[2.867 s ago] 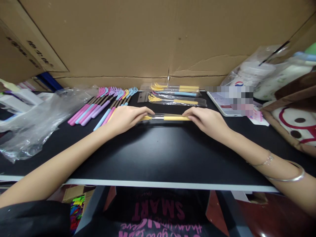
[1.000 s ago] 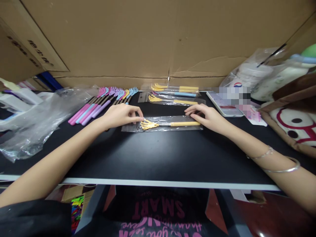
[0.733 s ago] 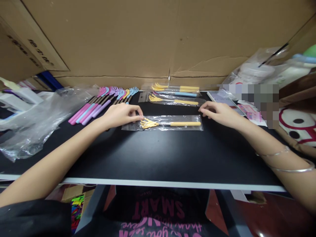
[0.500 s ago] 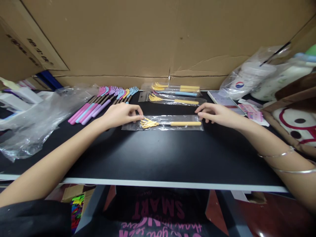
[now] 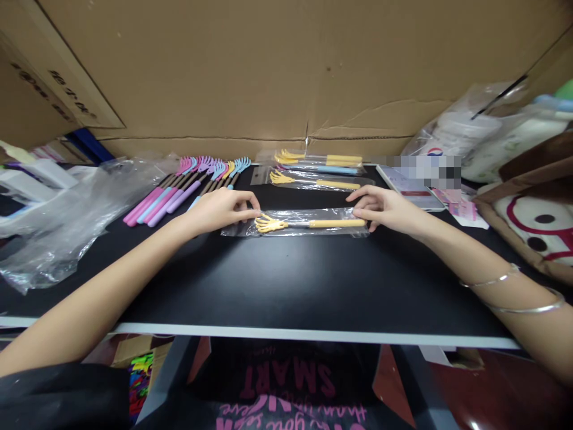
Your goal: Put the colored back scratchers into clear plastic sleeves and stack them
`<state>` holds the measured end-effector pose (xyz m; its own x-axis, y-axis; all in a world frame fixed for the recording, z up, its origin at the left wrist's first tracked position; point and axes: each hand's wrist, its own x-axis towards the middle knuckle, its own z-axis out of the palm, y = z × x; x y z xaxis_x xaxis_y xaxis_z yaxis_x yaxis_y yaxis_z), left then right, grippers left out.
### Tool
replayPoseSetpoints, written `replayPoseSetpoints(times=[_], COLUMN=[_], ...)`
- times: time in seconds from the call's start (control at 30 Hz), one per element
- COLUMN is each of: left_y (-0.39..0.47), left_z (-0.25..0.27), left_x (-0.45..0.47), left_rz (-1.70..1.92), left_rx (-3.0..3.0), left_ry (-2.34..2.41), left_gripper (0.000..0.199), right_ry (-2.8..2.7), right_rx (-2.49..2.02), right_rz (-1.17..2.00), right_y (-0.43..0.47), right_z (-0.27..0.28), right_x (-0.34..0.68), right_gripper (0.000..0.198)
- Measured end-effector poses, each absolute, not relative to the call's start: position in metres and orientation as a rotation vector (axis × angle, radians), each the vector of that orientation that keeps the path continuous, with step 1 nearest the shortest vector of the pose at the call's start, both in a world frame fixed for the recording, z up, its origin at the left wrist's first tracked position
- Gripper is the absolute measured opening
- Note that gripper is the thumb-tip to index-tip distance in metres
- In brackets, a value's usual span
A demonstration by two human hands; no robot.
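A yellow back scratcher [image 5: 335, 224] lies in a clear plastic sleeve [image 5: 295, 215] across the middle of the black tabletop, its claw to the left. My left hand [image 5: 224, 210] pinches the sleeve's left end beside the claw, thumb and forefinger together. At the opposite end, my right hand [image 5: 387, 209] has its thumb and fingers closed on the sleeve's upper right corner, near the handle's tip. Just beyond lies another bagged yellow back scratcher [image 5: 338, 185]. Behind it are more bagged back scratchers [image 5: 342, 160], yellow and blue.
Several unbagged back scratchers [image 5: 168, 194] in pink, blue and purple lie at left, beside crumpled clear plastic [image 5: 85, 209]. A phone-like flat device [image 5: 407, 185] and a bagged cup [image 5: 465, 134] are at right. Cardboard [image 5: 286, 71] walls the back; a white edge [image 5: 286, 331] borders the front.
My right hand has shifted slightly left and closed on the sleeve's right end. My left hand keeps its pinch in nearly the same place.
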<state>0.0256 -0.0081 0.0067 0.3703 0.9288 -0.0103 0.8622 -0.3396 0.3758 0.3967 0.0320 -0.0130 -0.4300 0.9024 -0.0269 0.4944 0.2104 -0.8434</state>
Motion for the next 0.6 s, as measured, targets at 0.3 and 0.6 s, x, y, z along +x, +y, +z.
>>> replayPoseSetpoints(times=[0.3, 0.6], left_y=[-0.0059, -0.0043], left_z=[0.0009, -0.0028], left_x=[0.0259, 0.0255], left_rz=[0.349, 0.433], left_rx=[2.318, 2.319], left_ry=[1.637, 1.625], left_gripper=[0.041, 0.039], right_ry=[-1.910, -1.789], right_rx=[-1.269, -1.268], right_rz=[1.089, 1.145], right_y=[0.0315, 0.0306], right_z=[-0.0184, -0.0195], right_x=[0.3922, 0.3905], right_gripper=[0.046, 0.050])
